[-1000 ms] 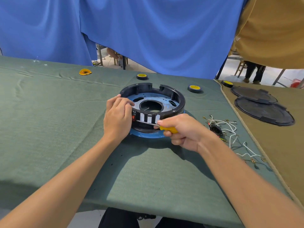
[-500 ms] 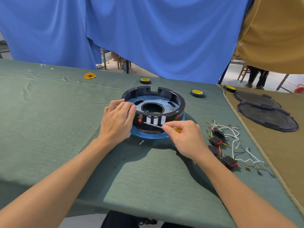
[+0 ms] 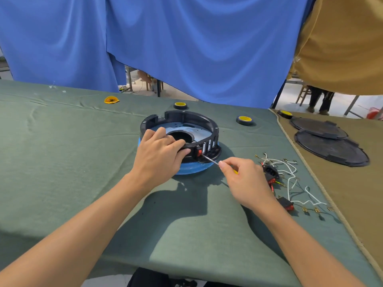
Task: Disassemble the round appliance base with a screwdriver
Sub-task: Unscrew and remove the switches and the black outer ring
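The base [image 3: 186, 119] has turned; left fingers [image 3: 176, 145] grip it, right fingers [image 3: 226, 163] pinch the screwdriver [image 3: 210, 161], ready to pry out the red switch [image 3: 199, 152].

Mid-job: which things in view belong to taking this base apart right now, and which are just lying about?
In use: round appliance base, gripped at its rim by the left hand; screwdriver, pinched by the right hand, tip at the red switch.

Lying about: loose wires and switches; two black covers; yellow-topped caps; orange piece.
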Motion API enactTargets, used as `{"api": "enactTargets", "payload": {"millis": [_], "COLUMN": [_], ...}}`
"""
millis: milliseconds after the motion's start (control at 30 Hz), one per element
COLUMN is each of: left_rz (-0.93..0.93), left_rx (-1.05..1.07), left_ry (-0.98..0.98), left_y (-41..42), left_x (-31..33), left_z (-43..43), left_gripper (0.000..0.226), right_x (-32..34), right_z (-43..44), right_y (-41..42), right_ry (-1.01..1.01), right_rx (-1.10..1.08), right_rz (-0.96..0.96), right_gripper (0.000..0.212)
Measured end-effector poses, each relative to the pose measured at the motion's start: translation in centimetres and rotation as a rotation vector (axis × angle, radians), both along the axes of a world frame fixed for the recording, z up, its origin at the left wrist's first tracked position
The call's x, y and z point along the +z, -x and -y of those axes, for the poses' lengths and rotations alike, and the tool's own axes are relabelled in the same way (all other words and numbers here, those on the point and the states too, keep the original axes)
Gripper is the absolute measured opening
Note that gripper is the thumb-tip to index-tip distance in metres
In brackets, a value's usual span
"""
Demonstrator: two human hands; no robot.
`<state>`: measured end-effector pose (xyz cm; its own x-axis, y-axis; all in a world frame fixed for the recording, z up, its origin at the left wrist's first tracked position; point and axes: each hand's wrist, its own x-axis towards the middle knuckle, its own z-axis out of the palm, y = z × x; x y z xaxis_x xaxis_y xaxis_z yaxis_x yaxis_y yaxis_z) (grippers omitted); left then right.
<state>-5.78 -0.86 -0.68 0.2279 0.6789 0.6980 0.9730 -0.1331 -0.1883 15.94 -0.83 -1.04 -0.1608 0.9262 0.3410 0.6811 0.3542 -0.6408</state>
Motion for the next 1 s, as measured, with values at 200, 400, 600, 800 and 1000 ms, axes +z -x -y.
{"api": "enactTargets", "payload": {"millis": [200,400,600,800,1000], "left_rz": [-0.056,-0.126,-0.153,0.163,0.338], "left_rx": [-0.003,0.004,-0.237,-0.29,-0.23], "left_ry": [0.002,0.125,0.351,0.442,0.502], "left_y": [-2.8,-5.5,-5.4,-6.6,-8.0], "left_x": [0.9,2.1,4.2,3.6,3.5], "left_z": [-0.2,-1.2,-3.1,-3.8,-4.7], "left_gripper": [0.039,0.053,0.048,0.048,0.045], "right_x": [-1.0,-1.2,-1.8,-1.7,-1.1], "right_z": [0.8,1.2,2.4,2.9,2.2], "right_y": [-0.3,-1.1,-1.5,-1.3,-1.1], "right_ry": [0.045,0.09,0.038,0.005,0.009], "right_rx": [-0.064,-0.133,-0.216,-0.189,-0.206], "right_rz": [-0.066,-0.115,-0.17,-0.128,-0.112], "right_gripper": [0.016,0.008,0.012,0.021,0.027]}}
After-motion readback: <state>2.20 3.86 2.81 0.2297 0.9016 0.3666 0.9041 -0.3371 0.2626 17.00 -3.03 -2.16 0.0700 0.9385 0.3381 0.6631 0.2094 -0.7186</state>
